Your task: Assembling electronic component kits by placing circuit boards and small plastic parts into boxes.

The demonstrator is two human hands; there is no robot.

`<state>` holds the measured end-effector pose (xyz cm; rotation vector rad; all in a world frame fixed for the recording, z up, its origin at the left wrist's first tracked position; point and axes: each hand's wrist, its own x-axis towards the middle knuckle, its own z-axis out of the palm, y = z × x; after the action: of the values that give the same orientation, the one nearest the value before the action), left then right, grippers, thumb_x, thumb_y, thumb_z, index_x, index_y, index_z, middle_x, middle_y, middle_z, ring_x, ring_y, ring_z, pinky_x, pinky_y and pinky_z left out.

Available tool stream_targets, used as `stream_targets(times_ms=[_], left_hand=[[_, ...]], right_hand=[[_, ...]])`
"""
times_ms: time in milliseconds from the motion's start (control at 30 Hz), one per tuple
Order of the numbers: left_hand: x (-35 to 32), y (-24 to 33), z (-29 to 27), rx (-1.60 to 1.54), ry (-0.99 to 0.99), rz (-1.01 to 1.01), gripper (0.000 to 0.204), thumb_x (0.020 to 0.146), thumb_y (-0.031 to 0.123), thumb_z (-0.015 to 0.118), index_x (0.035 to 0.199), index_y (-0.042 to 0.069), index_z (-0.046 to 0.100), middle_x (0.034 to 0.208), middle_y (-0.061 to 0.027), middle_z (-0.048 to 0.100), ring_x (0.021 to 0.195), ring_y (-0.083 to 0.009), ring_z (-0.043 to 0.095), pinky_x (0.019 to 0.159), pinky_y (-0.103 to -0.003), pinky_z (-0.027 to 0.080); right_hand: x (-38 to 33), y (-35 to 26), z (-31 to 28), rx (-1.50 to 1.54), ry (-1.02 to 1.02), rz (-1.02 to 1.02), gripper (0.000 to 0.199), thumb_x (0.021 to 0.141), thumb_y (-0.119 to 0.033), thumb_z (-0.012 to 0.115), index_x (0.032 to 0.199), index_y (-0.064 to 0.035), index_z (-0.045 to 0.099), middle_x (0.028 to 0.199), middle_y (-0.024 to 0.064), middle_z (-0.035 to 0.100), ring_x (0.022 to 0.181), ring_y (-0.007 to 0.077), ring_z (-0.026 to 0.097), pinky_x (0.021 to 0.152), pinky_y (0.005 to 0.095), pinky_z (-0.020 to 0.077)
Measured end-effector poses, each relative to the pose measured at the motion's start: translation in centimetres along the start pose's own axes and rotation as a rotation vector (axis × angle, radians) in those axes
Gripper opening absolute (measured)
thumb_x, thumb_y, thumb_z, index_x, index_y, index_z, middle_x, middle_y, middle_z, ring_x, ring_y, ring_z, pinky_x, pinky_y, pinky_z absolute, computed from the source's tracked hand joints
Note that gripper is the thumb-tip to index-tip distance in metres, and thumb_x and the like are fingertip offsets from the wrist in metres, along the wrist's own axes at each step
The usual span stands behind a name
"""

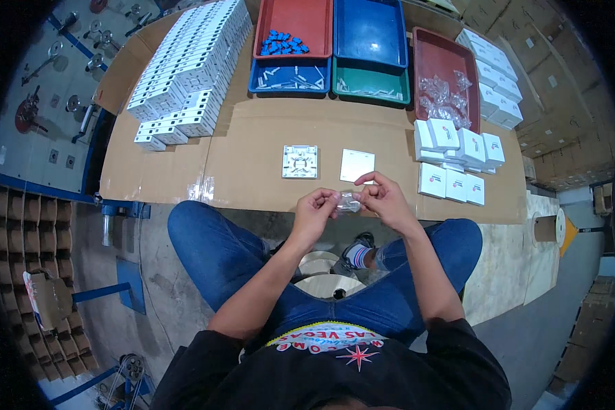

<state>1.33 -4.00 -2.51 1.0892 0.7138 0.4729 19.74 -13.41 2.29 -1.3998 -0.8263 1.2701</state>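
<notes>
Left hand (315, 209) and right hand (385, 199) both pinch that clear packet (348, 202); I'd work further over the surface (246, 154), tbh.

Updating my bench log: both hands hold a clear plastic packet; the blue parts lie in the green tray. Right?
No: the head view shows the blue parts in the left red tray. The left hand and right hand hold the packet.
</notes>
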Motion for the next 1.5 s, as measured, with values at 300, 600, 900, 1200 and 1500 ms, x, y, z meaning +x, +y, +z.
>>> stream_targets(times_ms=[300,600,900,1200,1500], left_hand=[[0.7,1.4,0.0,0.452,0.272,0.326,0.016,0.096,0.016,0.069,0.106,0.003,0.066,0.085,0.0002,0.062,0.078,-0.0121,0.058,0.067,-0.027,0.046],[-1.1,3.6,0.8,0.940,0.101,0.721,0.015,0.086,0.022,0.077,0.091,0.009,0.070,0.088,-0.0032,0.064,0.087,-0.0224,0.059,0.078,-0.038,0.045],[-0.6,2.0,0.7,0.496,-0.010,0.176,0.016,0.092,0.017,0.074,0.098,0.003,0.071,0.081,-0.0044,0.069,0.071,-0.0094,0.062,0.068,-0.027,0.049],[-0.4,2.1,0.3,0.598,-0.027,0.248,0.023,0.094,0.022,0.072,0.099,-0.001,0.070,0.081,-0.0090,0.071,0.069,-0.0108,0.066,0.063,-0.027,0.051],[0.0,1.3,0.2,0.288,-0.025,0.069,0.013,0.097,0.011,0.067,0.101,-0.001,0.070,0.085,-0.0007,0.070,0.075,-0.0062,0.062,0.069,-0.023,0.051]], right_hand=[[0.2,0.9,0.4,0.009,0.033,0.069,0.025,0.097,-0.006,0.067,0.121,-0.0016,0.064,0.090,0.0001,0.069,0.078,0.0055,0.061,0.068,0.0197,0.0477],[0.5,1.5,1.5,-0.099,0.177,-0.078,0.027,0.093,0.000,0.071,0.118,-0.0004,0.061,0.089,0.0050,0.073,0.078,0.0059,0.064,0.070,0.0202,0.0495],[0.3,1.7,2.0,-0.107,0.212,-0.104,0.025,0.093,-0.002,0.071,0.116,-0.0014,0.062,0.087,0.0030,0.073,0.073,0.0029,0.059,0.063,0.0191,0.0447],[0.1,1.2,2.0,-0.145,0.226,-0.104,0.018,0.093,-0.005,0.072,0.107,-0.0025,0.061,0.086,0.0023,0.072,0.075,0.0028,0.058,0.065,0.0183,0.0451],[0.3,1.9,2.0,-0.255,0.290,-0.223,0.014,0.091,-0.004,0.073,0.100,-0.0022,0.062,0.083,0.0008,0.068,0.073,0.0039,0.058,0.064,0.0218,0.0467]])
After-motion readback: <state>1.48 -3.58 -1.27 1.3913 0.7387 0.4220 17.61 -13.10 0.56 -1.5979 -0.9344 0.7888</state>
